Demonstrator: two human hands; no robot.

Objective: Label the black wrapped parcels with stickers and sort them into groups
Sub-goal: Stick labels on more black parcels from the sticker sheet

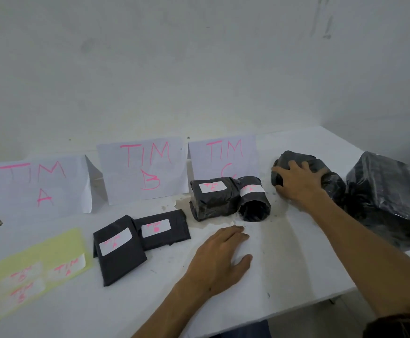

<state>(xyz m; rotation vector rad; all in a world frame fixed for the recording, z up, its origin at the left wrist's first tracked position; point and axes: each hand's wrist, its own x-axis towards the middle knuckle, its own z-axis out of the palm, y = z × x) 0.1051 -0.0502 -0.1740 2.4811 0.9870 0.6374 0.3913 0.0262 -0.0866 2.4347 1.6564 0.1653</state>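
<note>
My right hand [299,184] grips an unlabelled black wrapped parcel [296,158] at the back right of the white table [296,276]. My left hand [219,258] rests flat on the table, fingers straight, holding nothing. Two labelled parcels, a block [212,200] and a roll [254,202], lie below the "TIM C" sign [223,154]. A flat parcel labelled B [162,231] and a flat parcel labelled A [118,250] lie in front of the "TIM B" sign [143,167]. A yellow sticker sheet [33,272] with several pink-lettered stickers lies at the front left.
A large black wrapped parcel [389,198] without a label sits at the far right, close to my right forearm. The "TIM A" sign [35,184] leans on the wall at the left. The table's front edge runs along the lower right.
</note>
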